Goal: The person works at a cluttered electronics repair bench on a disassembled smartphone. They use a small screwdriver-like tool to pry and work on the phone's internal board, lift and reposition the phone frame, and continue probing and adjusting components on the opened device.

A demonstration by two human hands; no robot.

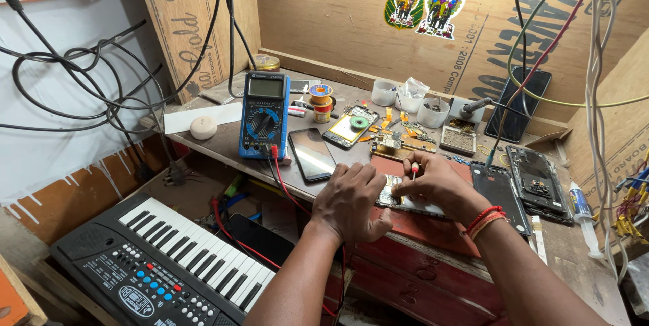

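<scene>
An opened phone (414,206) with its circuit board showing lies near the front edge of the workbench (223,138). My left hand (350,201) rests on its left end and presses it down. My right hand (438,181), with red thread bands on the wrist, pinches a small screwdriver (414,169) held upright over the phone's board. Much of the phone is hidden under both hands.
A blue multimeter (264,115) with red and black leads stands left; a dark phone (311,154) lies beside it. Other opened phones (537,181), small white cups (432,112), solder spools (320,93) and loose parts crowd the bench. A black keyboard (165,262) sits lower left. Cables hang around.
</scene>
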